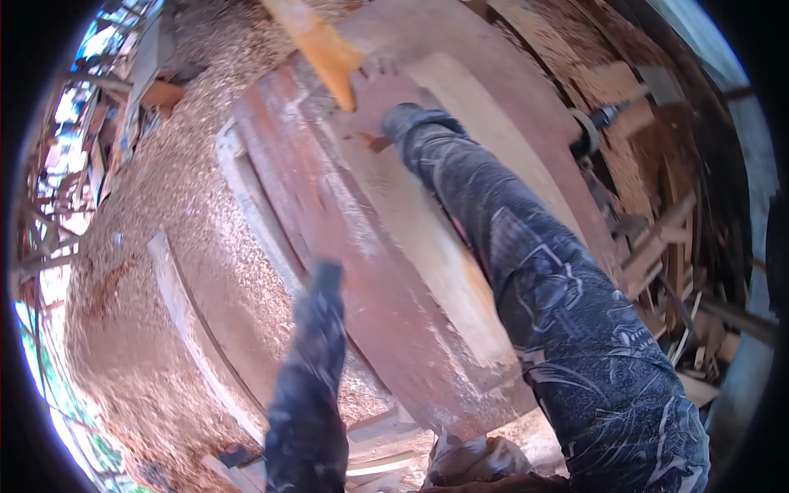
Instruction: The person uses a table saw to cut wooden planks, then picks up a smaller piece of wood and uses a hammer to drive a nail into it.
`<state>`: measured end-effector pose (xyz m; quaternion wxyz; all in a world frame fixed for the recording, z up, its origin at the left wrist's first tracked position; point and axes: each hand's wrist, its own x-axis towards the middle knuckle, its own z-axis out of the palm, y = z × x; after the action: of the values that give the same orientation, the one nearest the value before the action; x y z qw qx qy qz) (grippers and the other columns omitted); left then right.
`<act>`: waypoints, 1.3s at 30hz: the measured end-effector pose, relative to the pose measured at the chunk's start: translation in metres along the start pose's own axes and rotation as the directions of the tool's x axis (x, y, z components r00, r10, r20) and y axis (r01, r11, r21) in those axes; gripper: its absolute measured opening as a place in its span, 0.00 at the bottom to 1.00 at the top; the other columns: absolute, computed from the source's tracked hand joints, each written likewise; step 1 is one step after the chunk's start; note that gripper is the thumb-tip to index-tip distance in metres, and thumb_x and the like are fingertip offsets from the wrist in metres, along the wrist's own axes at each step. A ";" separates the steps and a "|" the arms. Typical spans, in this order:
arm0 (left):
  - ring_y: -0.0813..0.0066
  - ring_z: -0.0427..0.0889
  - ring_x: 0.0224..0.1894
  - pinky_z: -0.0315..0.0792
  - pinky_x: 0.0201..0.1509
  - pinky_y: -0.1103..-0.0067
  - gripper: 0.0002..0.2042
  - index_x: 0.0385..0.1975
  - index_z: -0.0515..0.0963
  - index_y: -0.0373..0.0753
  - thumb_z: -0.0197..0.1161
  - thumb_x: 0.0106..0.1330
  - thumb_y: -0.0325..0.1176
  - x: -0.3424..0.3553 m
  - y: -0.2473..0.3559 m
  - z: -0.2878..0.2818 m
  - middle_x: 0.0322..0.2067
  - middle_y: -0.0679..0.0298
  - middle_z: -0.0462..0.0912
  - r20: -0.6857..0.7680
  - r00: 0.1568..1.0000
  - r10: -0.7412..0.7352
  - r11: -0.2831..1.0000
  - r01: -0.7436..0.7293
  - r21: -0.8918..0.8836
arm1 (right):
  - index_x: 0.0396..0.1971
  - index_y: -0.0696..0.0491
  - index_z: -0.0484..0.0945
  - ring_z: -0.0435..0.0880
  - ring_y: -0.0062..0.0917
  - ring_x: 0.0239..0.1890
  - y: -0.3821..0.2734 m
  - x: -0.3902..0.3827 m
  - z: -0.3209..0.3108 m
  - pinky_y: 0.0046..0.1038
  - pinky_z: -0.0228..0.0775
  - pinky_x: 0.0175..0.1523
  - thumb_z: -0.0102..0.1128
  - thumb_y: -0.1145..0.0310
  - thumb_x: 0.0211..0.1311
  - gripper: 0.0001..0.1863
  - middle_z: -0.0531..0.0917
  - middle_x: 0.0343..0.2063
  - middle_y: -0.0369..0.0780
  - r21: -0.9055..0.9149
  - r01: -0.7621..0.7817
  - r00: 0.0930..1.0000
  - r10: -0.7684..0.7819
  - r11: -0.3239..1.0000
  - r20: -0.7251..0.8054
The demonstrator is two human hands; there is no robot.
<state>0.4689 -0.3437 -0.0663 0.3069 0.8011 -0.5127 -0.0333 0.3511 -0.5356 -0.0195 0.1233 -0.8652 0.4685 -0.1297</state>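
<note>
sawdust (156, 246) covers the ground on my left, a thick pale layer running up toward the top of the view. across the middle lie long reddish boards (362, 271), side by side and slanting from upper left to lower right, with a paler plank (427, 238) on top of them.

my right arm in its dark patterned sleeve reaches far forward over the pale plank. my right hand (403, 122) is out at the end of that sleeve, resting on or just above the boards; it looks covered in dark cloth and is too small and blurred for me to tell whether the fingers are curled or spread. just above and left of it an orange piece of wood (322, 48) slants down, its tip near my hand but i cannot say they touch.

my left hand (327, 278) is lower, over the reddish boards, also dark and blurred, and i cannot tell its grip or whether it holds anything.

on the right a heap of offcuts (657, 246) lies jumbled. the only container i can make out is a crumpled pale sack (477, 460) at the bottom edge; its contents are hidden.
</note>
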 end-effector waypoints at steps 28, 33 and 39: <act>0.52 0.44 0.73 0.36 0.72 0.49 0.29 0.67 0.59 0.45 0.49 0.67 0.45 -0.156 -0.064 -0.053 0.71 0.54 0.48 0.117 0.939 -0.323 0.928 0.290 0.235 | 0.48 0.59 0.79 0.78 0.40 0.54 -0.152 0.084 -0.024 0.37 0.66 0.59 0.53 0.34 0.52 0.40 0.80 0.48 0.52 -0.301 0.042 0.921 0.081 0.953 0.382; 0.52 0.45 0.72 0.38 0.71 0.48 0.29 0.66 0.60 0.44 0.51 0.66 0.46 -0.184 -0.095 -0.072 0.70 0.55 0.49 -0.007 0.959 -0.283 0.923 0.274 0.268 | 0.48 0.50 0.80 0.80 0.38 0.52 -0.280 -0.064 -0.071 0.34 0.70 0.57 0.52 0.47 0.56 0.27 0.82 0.48 0.45 -0.304 -0.076 0.909 0.192 0.950 0.371; 0.51 0.50 0.71 0.41 0.71 0.51 0.32 0.67 0.57 0.43 0.56 0.63 0.43 -0.242 -0.079 -0.093 0.68 0.54 0.56 0.226 0.952 -0.207 0.968 0.232 -0.094 | 0.41 0.48 0.84 0.86 0.33 0.41 -0.296 -0.239 -0.150 0.42 0.77 0.33 0.57 0.62 0.56 0.14 0.86 0.40 0.38 -0.454 -0.204 0.918 0.330 0.868 0.219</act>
<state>0.4524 -0.0751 -0.0960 0.2917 0.8252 -0.4475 -0.1838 0.4048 -0.1905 0.1939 0.0173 -0.8065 0.5785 0.1209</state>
